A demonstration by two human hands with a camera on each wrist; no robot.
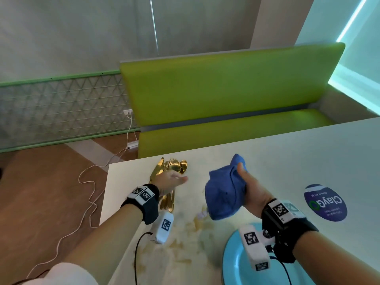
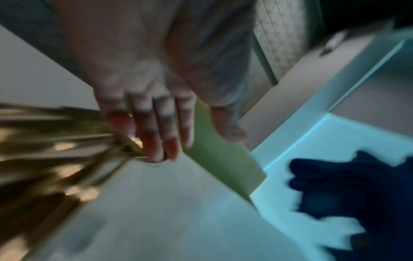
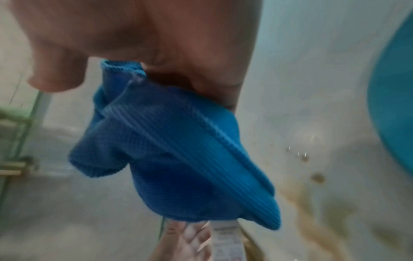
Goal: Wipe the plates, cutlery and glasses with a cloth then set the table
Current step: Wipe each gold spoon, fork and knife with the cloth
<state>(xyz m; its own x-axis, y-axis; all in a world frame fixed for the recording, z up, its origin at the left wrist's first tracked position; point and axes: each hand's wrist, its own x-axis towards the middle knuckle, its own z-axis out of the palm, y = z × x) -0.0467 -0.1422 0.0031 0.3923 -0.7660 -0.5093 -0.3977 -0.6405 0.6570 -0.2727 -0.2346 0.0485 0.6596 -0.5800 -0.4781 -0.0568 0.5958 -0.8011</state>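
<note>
Nearest the head camera, the turquoise plate (image 1: 232, 264) lies at the table's near edge, under the right wrist. Beyond it stretches the white table (image 1: 287, 157), marked with brownish stains (image 1: 185, 243) and a round blue sticker (image 1: 325, 202). Behind the table stands a green bench (image 1: 226, 95). The right hand (image 1: 255, 192) is raised above the table, fingers and thumb curled round the bunched blue cloth (image 1: 222, 192), whose white label (image 3: 225, 236) hangs below. The left hand (image 1: 171, 181) hovers over the gold cutlery (image 1: 174, 167) piled near the table's far left corner, fingers straight and spread; its fingertips (image 2: 154, 150) reach the cutlery, though blur hides whether they touch.
</note>
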